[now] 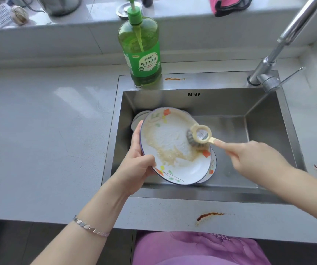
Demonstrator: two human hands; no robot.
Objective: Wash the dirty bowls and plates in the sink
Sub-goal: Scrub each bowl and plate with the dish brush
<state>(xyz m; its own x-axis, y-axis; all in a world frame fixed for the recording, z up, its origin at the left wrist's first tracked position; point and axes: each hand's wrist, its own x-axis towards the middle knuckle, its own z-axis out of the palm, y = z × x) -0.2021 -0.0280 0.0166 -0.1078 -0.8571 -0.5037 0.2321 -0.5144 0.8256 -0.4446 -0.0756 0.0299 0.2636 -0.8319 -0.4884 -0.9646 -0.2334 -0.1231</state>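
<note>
A white plate (pixel 174 169) with flower prints and brownish foam is tilted up over the steel sink (pixel 264 131). My left hand (pixel 138 159) grips its left rim, thumb on the front. My right hand (pixel 253 155) holds the cream handle of a scrub brush (pixel 199 135), index finger stretched along it. The brush's wire head presses on the plate's right side. A second flowered plate (pixel 212 167) lies under the first, mostly hidden. Another pale dish (pixel 140 117) peeks out behind at the left.
A green dish-soap pump bottle (pixel 142 52) stands on the sink's back ledge. The chrome faucet (pixel 272 69) rises at the back right; no water runs. Grey counter (pixel 44 131) spreads to the left. Rusty stains (pixel 209 216) mark the front edge. A pink cloth (pixel 228 4) lies on the windowsill.
</note>
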